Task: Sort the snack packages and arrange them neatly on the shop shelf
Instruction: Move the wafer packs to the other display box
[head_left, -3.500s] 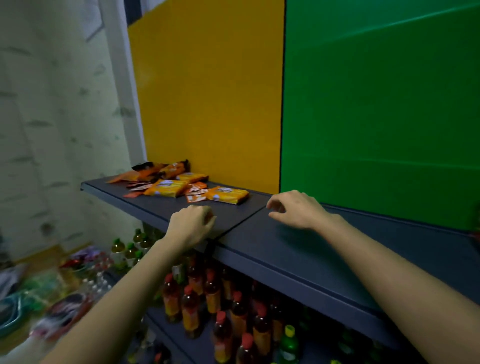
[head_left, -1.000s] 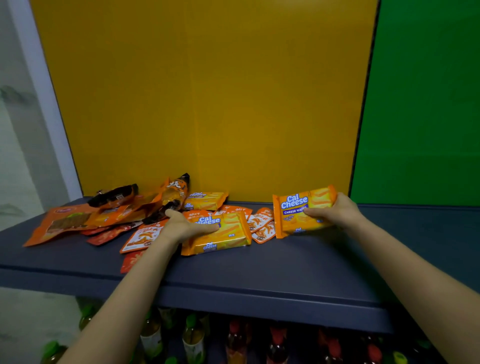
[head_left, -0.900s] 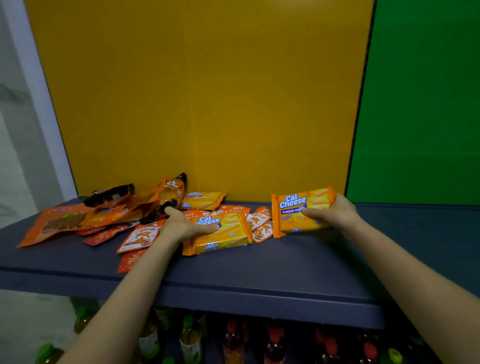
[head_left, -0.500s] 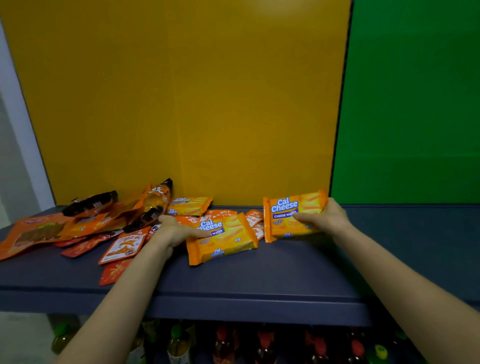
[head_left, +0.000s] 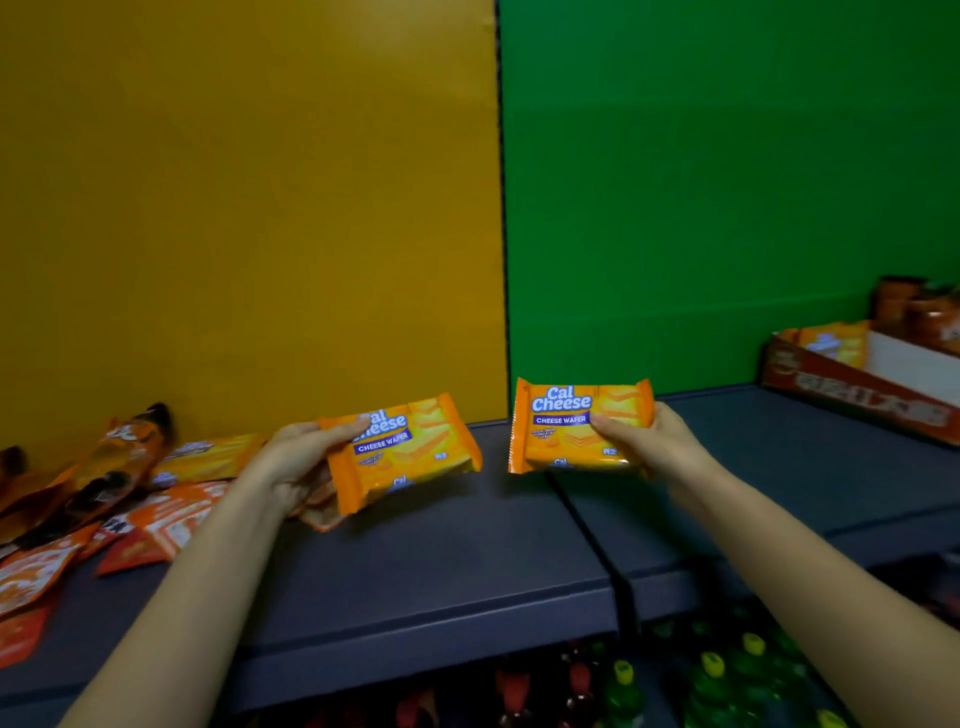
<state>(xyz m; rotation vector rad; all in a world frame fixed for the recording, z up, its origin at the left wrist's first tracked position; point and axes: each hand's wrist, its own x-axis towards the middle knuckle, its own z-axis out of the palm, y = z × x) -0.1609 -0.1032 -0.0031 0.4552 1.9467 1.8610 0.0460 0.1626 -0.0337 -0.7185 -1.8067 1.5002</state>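
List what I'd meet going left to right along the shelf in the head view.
snack sachet pile → left hand → left Cal Cheese wafer pack → right Cal Cheese wafer pack → right hand → cardboard display tray

Shelf (head_left: 441, 561): bare surface open across the middle and right; loose snack packets (head_left: 130, 509) crowd the left end, a cardboard display box (head_left: 852, 387) occupies the far right, back panels (head_left: 260, 208) close the rear.
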